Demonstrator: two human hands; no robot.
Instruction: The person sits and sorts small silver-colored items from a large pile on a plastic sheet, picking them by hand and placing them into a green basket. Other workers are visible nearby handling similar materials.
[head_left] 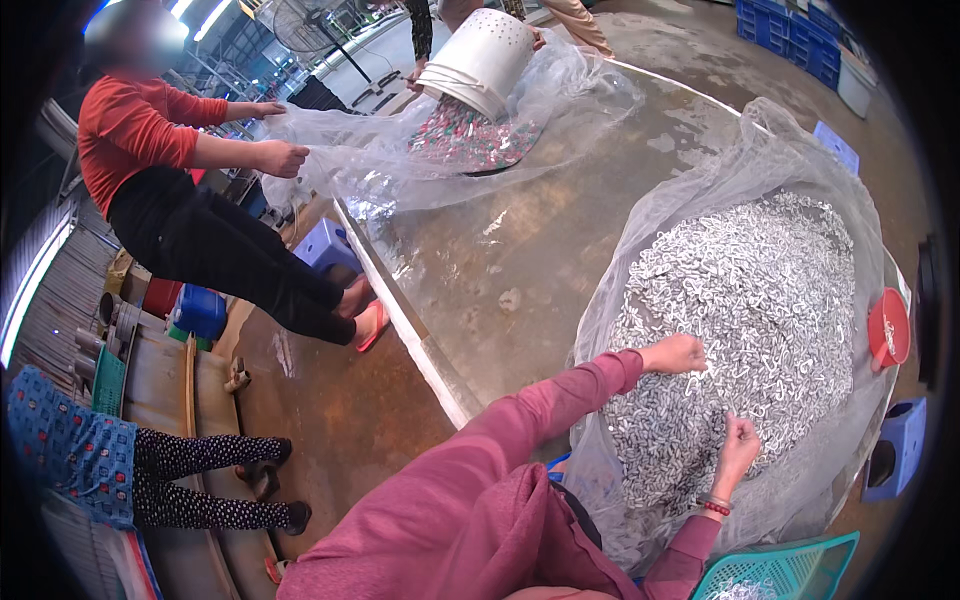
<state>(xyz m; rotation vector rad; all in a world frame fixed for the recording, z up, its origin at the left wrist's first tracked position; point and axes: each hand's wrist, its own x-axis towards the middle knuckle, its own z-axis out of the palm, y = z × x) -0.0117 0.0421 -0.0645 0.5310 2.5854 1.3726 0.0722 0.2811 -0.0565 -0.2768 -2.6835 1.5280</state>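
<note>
A wide heap of small silvery metal pieces (745, 270), many bent like hooks, lies on a sheet of whitish netting (640, 235) at the right. My left hand (675, 354) is over the heap's left part, with its fingers closed. Closer to me, my right hand (738, 440), with a red bracelet at the wrist, is pinched just above the pieces. Whatever either hand grips is too small or hidden to make out. A teal plastic basket (845, 550) with some silvery pieces inside sits near my right forearm.
A red bowl (888, 325) and a blue stool (897, 450) stand right of the heap. Across the table (500, 290), a person in orange (130, 130) holds up netting while a white bucket (485, 60) is tipped over red, green and silvery pieces. Another person (80, 440) stands at lower left.
</note>
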